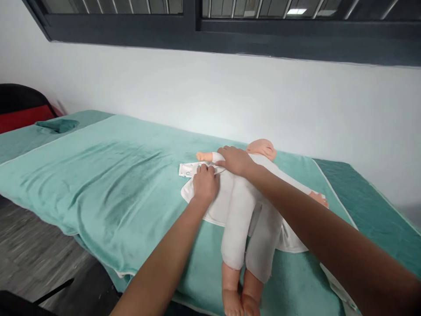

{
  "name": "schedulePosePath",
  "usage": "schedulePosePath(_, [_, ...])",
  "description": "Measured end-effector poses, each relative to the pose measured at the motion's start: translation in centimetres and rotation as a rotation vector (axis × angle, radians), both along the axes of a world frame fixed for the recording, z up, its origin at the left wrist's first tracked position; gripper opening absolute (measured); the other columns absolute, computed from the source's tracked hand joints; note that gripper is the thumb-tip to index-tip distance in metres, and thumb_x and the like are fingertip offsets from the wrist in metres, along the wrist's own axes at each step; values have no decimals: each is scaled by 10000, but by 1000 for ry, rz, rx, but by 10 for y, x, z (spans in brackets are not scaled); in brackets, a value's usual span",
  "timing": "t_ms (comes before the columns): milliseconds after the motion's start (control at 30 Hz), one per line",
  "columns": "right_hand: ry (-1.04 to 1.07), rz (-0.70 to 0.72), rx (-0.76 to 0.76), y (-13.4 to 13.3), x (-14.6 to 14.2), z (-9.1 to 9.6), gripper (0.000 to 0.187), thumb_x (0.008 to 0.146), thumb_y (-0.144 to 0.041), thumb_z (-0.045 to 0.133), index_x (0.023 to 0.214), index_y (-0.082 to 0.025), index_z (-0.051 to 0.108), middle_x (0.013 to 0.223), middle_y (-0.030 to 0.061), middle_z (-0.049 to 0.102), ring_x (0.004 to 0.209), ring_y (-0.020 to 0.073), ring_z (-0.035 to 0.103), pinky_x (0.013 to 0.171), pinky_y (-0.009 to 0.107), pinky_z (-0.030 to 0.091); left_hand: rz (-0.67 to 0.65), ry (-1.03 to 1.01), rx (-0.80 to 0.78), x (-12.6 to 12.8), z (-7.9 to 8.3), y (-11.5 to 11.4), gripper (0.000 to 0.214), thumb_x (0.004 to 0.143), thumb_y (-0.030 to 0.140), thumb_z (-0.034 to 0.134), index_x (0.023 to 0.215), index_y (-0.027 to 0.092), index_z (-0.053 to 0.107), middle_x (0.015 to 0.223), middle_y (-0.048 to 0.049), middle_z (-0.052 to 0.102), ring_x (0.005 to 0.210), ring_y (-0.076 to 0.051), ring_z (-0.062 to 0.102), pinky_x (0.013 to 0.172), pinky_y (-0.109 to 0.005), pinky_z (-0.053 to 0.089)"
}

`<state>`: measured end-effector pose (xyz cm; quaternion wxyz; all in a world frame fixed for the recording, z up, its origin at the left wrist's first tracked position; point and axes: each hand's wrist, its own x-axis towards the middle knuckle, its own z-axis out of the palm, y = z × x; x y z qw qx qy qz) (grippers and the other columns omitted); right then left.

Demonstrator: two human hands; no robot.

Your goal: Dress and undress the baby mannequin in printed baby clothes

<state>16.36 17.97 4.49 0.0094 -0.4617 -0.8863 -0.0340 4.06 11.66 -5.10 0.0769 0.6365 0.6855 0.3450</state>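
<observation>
A baby doll (pixel 245 210) in a white suit lies on its back on a teal towel (pixel 108 184), head toward the wall. A white garment (pixel 210 210) is spread under it. My left hand (pixel 205 184) is closed on the garment's edge by the doll's left side, next to a small patterned tag or cloth (pixel 189 169). My right hand (pixel 235 160) rests on the doll's upper chest and arm, fingers curled over the white fabric. The doll's bare feet (pixel 238 298) point toward me.
The towel covers a long table (pixel 371 206) against a white wall (pixel 230 96) under a dark window frame. A folded teal cloth (pixel 57 125) lies at the far left end. A black and red chair (pixel 19 109) stands at the left. Grey floor (pixel 29 245) lies below.
</observation>
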Motion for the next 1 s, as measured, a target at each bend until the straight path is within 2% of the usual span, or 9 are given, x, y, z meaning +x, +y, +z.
schedulePosePath(100, [4,9,-9,-5,10,-1,329,992,-473,465,1170,-227,590,1166,100,647,1005,265,594,730,339,393,22,-351,24,-15,-8,14,117,886,253,561,779,211,580,872,-88,652,873,-263,604,761,-357,431])
schedulePosePath(167, [6,18,-16,-8,14,-2,398,992,-551,426,1163,-240,605,1144,97,652,984,266,600,728,341,388,39,-520,50,-23,-12,17,132,867,267,570,747,215,560,791,-52,642,790,-228,588,735,-332,414])
schedulePosePath(300, [-65,50,-29,-14,14,-2,564,974,-685,326,1102,-235,641,1082,106,665,957,274,606,769,356,385,19,-684,76,-33,-16,19,71,823,253,556,775,207,579,798,-22,657,763,-186,576,701,-293,415])
schedulePosePath(500, [-141,14,-45,-18,13,0,539,979,-653,349,1042,-220,665,1088,124,681,984,287,615,793,369,390,-9,-899,115,-37,-16,20,117,810,306,540,840,197,568,809,0,635,739,-143,575,706,-258,452])
schedulePosePath(667, [-202,-6,-57,-17,13,-6,451,984,-567,410,1001,-216,693,1040,119,697,1001,309,619,826,408,400,-12,-895,169,-29,-8,12,138,851,341,563,835,203,562,801,13,599,770,-135,551,745,-252,437])
schedulePosePath(833, [-136,-61,-12,-13,-1,-20,312,974,-380,479,1007,-156,693,1070,167,695,1030,333,608,865,438,406,-293,-654,90,-15,-1,3,137,892,314,552,819,203,584,775,17,609,747,-139,543,722,-258,431])
schedulePosePath(900, [-103,-72,-6,-14,-7,-21,245,955,-281,496,1030,-142,683,1085,170,692,1057,331,600,881,436,408,-348,-571,79,-14,-1,2,179,920,340,527,818,204,584,766,13,606,730,-144,539,703,-264,435])
schedulePosePath(933, [-87,-73,-8,-15,-8,-21,244,956,-269,489,1046,-143,677,1098,166,691,1066,325,598,882,428,413,-335,-542,94,-14,-2,3,198,935,349,507,829,205,591,781,5,614,742,-150,546,713,-271,444])
schedulePosePath(1000, [-42,-73,-4,-18,-1,-16,288,981,-307,449,1126,-160,649,1170,152,677,1090,303,591,877,404,428,-211,-469,164,-17,-5,5,222,959,346,466,876,204,616,871,-29,644,842,-178,577,801,-306,468])
